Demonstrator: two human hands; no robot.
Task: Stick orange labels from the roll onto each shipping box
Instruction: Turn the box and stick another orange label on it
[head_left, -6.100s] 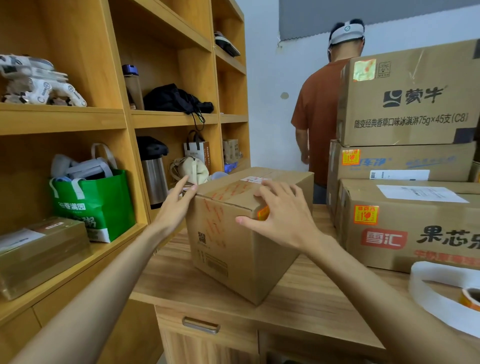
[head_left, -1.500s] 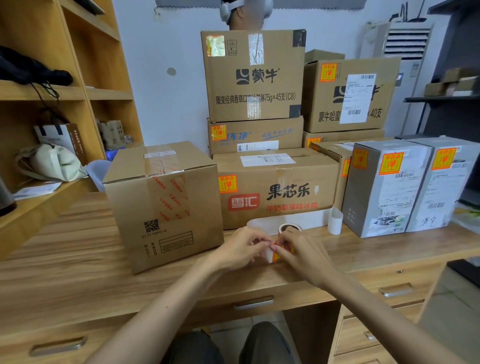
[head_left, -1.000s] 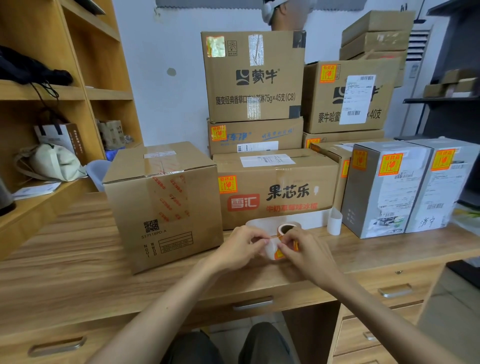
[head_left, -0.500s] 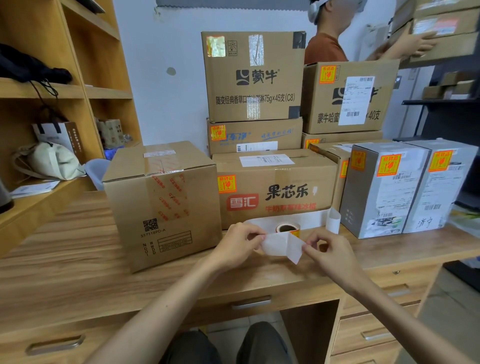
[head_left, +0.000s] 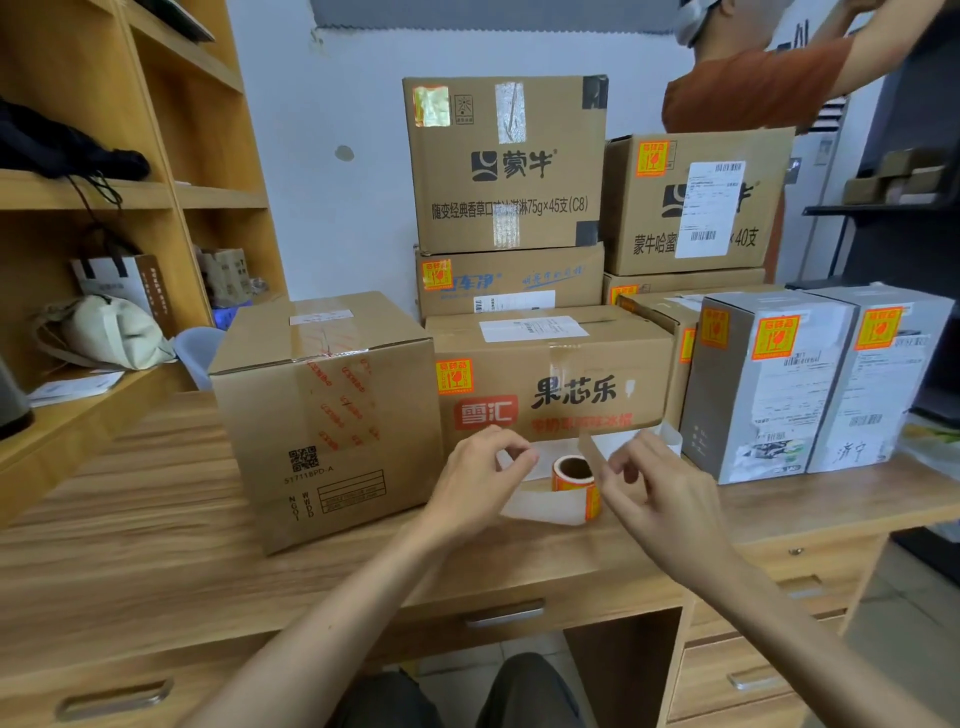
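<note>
A small roll of orange labels (head_left: 572, 477) stands on the wooden desk (head_left: 156, 545) between my hands. My left hand (head_left: 480, 480) pinches the white backing strip (head_left: 540, 508) that runs off the roll. My right hand (head_left: 657, 491) pinches a pale strip end (head_left: 592, 453) that stands up just right of the roll. A plain brown box (head_left: 322, 415) left of my hands shows no orange label on the faces I see. The stacked brown boxes (head_left: 550, 384) and two grey boxes (head_left: 769, 384) behind carry orange labels.
More empty backing strip (head_left: 631, 441) lies behind the roll against the boxes. A wooden shelf unit (head_left: 156, 208) with bags fills the left. Another person (head_left: 753, 78) in an orange shirt reaches to the right behind the stack. Drawers (head_left: 753, 670) sit under the desk.
My hands have drawn slightly apart and the roll now shows between them. The white strip hangs lower from my left hand. The person behind has moved further right.
</note>
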